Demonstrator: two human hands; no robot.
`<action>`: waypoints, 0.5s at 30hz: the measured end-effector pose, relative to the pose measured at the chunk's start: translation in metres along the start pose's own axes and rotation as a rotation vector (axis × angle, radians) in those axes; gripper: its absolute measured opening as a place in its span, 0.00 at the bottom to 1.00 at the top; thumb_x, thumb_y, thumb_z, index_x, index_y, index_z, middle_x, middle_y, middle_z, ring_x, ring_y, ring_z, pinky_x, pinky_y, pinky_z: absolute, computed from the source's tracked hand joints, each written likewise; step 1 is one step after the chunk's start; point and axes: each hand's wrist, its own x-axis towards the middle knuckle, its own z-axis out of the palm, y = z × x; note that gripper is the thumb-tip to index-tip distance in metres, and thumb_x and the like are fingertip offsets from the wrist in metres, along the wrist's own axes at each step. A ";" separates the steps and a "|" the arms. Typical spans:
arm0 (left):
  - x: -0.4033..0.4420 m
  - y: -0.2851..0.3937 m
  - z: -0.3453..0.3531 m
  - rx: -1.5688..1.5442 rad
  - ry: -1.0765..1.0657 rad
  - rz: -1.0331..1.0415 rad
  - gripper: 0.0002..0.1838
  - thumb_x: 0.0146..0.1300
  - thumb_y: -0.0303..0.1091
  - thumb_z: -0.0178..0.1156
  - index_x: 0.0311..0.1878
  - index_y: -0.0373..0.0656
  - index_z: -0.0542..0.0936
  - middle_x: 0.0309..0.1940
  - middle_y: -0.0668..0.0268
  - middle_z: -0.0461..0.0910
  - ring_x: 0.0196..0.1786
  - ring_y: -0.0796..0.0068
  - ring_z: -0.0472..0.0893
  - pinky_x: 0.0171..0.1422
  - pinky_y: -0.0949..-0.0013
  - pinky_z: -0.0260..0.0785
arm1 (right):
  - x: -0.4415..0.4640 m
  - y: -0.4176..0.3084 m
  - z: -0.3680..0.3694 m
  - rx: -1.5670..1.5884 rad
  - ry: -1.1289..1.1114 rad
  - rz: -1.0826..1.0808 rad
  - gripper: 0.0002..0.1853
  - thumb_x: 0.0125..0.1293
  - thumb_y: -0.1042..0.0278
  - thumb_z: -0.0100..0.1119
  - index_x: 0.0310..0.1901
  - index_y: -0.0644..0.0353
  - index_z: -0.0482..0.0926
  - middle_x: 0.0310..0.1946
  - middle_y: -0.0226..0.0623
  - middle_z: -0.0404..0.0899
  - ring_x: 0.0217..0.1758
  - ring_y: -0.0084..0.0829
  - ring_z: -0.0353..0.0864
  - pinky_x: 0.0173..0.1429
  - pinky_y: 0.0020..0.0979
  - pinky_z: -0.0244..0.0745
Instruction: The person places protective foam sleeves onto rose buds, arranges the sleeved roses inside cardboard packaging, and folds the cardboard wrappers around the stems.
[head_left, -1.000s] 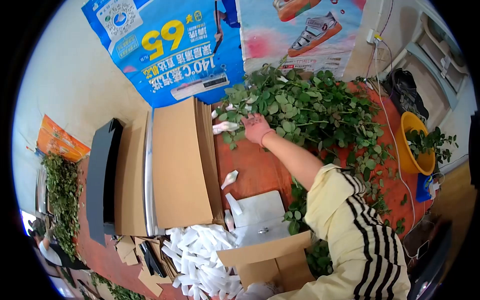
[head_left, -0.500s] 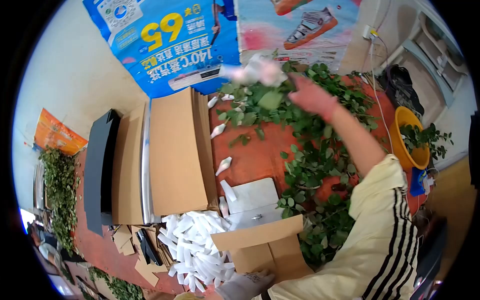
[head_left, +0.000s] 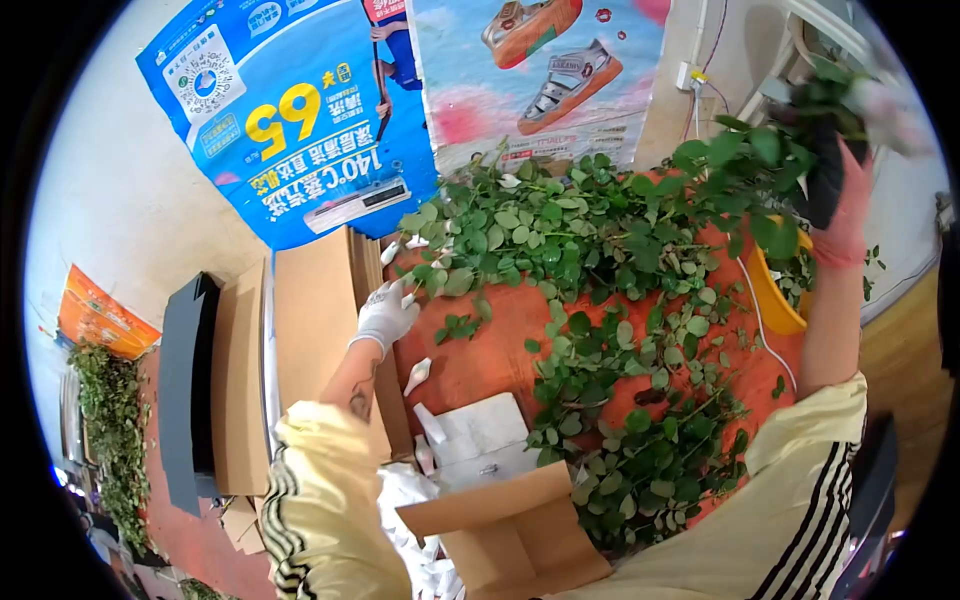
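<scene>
My right hand [head_left: 840, 200], in a dark-and-pink glove, is raised at the right, closed around leafy rose stems [head_left: 765, 150]. Their whitish-pink heads [head_left: 895, 115] are smeared by motion. My left hand [head_left: 388, 315], in a white glove, reaches to the edge of the cardboard stack with fingers bent together; what lies under the fingertips is hidden. Close by are small white-sleeved buds [head_left: 390, 253], and another white-sleeved bud [head_left: 419, 375] lies nearer me. Cut leafy stems [head_left: 540, 225] spread over the red table [head_left: 460, 350].
Tall cardboard sheets [head_left: 315, 320] and a black box [head_left: 182, 390] stand at the left. An open cardboard box [head_left: 500, 540] and white foam sleeves [head_left: 400, 500] are in front of me. A yellow bucket [head_left: 775, 295] stands at the right, beside a hanging cable [head_left: 765, 320].
My right hand has swung right with the rose stems, from the back of the table to above the bucket. My left hand has left the cardboard box and reached forward to the buds.
</scene>
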 end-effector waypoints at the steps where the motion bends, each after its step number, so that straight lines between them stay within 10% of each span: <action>1: 0.013 -0.010 0.018 0.086 -0.006 -0.092 0.30 0.56 0.46 0.56 0.62 0.46 0.68 0.56 0.55 0.74 0.60 0.55 0.71 0.64 0.54 0.62 | -0.001 0.006 -0.012 -0.077 0.023 -0.101 0.12 0.69 0.72 0.49 0.49 0.69 0.77 0.47 0.37 0.78 0.50 0.27 0.75 0.55 0.27 0.69; 6: 0.041 -0.026 0.071 0.311 0.070 -0.162 0.39 0.55 0.49 0.59 0.69 0.49 0.60 0.57 0.60 0.74 0.64 0.63 0.69 0.73 0.51 0.48 | -0.034 -0.009 -0.021 0.349 0.126 0.180 0.17 0.68 0.73 0.50 0.57 0.63 0.72 0.49 0.37 0.77 0.49 0.27 0.77 0.53 0.28 0.71; 9: 0.035 -0.007 0.067 0.268 -0.162 -0.211 0.41 0.51 0.47 0.63 0.69 0.53 0.60 0.53 0.61 0.78 0.62 0.63 0.72 0.74 0.52 0.42 | -0.061 0.008 0.008 0.382 -0.269 0.391 0.18 0.61 0.67 0.57 0.53 0.61 0.72 0.51 0.37 0.74 0.50 0.34 0.75 0.58 0.37 0.69; 12: 0.049 -0.022 0.088 0.043 -0.021 -0.104 0.21 0.54 0.44 0.60 0.52 0.48 0.75 0.43 0.55 0.81 0.48 0.53 0.80 0.57 0.55 0.68 | -0.084 0.000 0.063 -0.202 -0.432 -0.720 0.20 0.51 0.65 0.59 0.48 0.55 0.73 0.50 0.40 0.72 0.47 0.40 0.75 0.58 0.39 0.68; 15: 0.032 0.010 0.035 -0.110 0.005 0.111 0.13 0.60 0.38 0.56 0.46 0.44 0.76 0.39 0.54 0.82 0.37 0.55 0.82 0.41 0.57 0.72 | -0.106 -0.003 0.095 -0.273 -0.607 -0.797 0.20 0.44 0.64 0.58 0.44 0.47 0.75 0.47 0.37 0.72 0.47 0.39 0.74 0.56 0.36 0.68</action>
